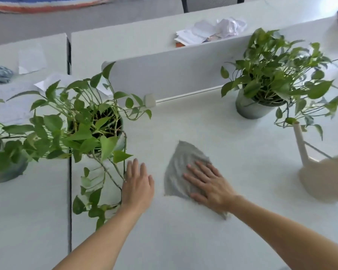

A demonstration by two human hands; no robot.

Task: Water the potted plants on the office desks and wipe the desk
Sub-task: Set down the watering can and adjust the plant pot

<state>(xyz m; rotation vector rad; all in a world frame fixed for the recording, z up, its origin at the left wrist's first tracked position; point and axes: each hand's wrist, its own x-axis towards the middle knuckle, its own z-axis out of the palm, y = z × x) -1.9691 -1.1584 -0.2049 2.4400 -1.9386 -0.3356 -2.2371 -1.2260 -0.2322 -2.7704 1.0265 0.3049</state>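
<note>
A grey cloth [180, 162] lies flat on the white desk [232, 145], and my right hand [208, 184] presses on its near right part with straight, spread fingers. My left hand [138, 186] rests flat on the desk beside the trailing stems of a potted pothos [90, 129]. A second pothos in a grey pot [252, 108] stands at the back right. A third pot [6, 170] sits at the far left on the neighbouring desk. A cream watering can [320, 178] stands at the right edge, its spout pointing up and left.
A low white divider panel [174, 75] runs behind the desk. Papers [209, 32] lie on the desk beyond it. A blue-grey crumpled cloth [0, 74] and loose sheets lie at the far left. A dark seam [69, 191] separates the two desks.
</note>
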